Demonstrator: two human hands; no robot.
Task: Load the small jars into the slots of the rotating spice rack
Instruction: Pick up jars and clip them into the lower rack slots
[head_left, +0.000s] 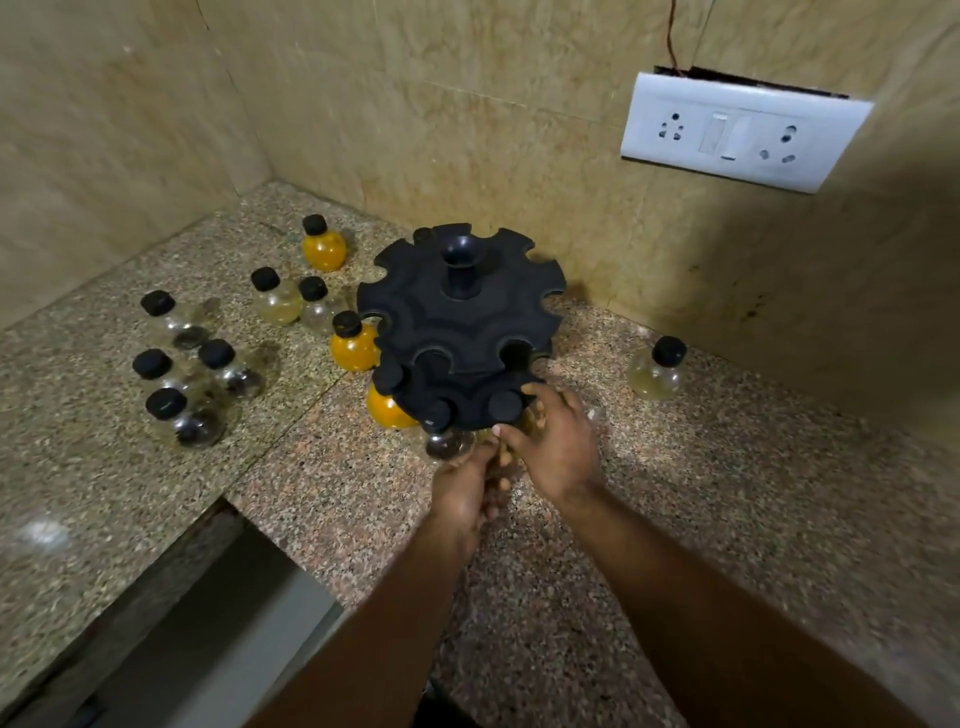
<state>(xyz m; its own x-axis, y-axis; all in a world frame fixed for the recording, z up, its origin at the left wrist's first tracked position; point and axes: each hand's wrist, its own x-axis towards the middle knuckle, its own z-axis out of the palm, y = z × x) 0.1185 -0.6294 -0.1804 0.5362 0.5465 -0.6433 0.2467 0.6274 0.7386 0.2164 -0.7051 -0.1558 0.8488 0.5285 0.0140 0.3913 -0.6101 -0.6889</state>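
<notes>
The black two-tier spice rack stands on the granite counter near the wall corner. Its upper tier's slots are empty. The lower tier's front carries an orange-filled jar, a dark-filled jar and a third black-capped jar. My right hand wraps thumb and fingers around that third jar at the tier's edge. My left hand is curled against its pale underside from below. The jar's body is mostly hidden by both hands.
Loose black-capped jars stand left of the rack: an orange one, a pale yellow one, a clear one, another orange one touching the rack, and several dark-filled ones. One pale jar stands right. A switch plate is on the wall. The counter edge drops off front left.
</notes>
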